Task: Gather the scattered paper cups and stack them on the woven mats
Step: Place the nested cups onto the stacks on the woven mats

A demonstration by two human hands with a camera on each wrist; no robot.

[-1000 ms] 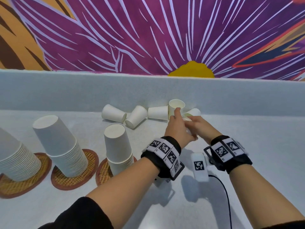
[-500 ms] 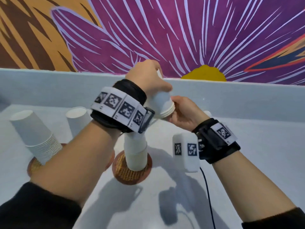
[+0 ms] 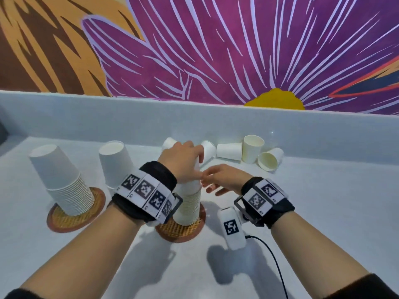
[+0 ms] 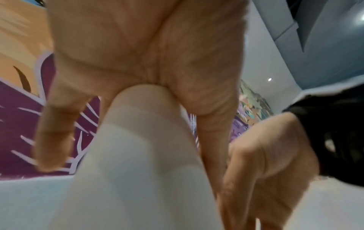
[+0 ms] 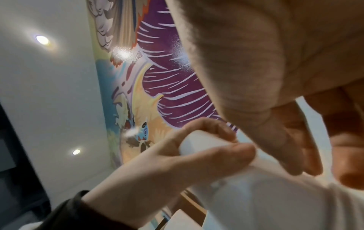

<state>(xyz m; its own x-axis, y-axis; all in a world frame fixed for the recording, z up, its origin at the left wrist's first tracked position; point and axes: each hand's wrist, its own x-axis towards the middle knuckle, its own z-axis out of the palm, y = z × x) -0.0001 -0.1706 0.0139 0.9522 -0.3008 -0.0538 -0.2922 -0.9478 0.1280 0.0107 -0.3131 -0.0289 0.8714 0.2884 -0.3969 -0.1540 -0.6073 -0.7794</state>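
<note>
A stack of upturned white paper cups (image 3: 189,203) stands on the nearest woven mat (image 3: 179,230). My left hand (image 3: 185,160) grips the top cup of that stack from above, fingers curled round it; the left wrist view shows the stack (image 4: 138,155) running down from the palm. My right hand (image 3: 222,179) is just right of the stack, fingers loose, fingertips at its side, holding nothing. Several loose cups lie by the back wall, among them one on its side (image 3: 229,151), an upright one (image 3: 252,147) and another tipped over (image 3: 269,158).
Two more cup stacks stand to the left: a tall leaning one (image 3: 62,180) on its mat (image 3: 73,219) and one (image 3: 115,162) partly behind my left wrist. A low white wall (image 3: 302,130) closes the back of the table. A black cable (image 3: 269,255) trails from my right wrist.
The cup was picked from the back wall, lifted, and brought down onto the nearest stack by my left hand. My right hand has let go of the cup's rim.
</note>
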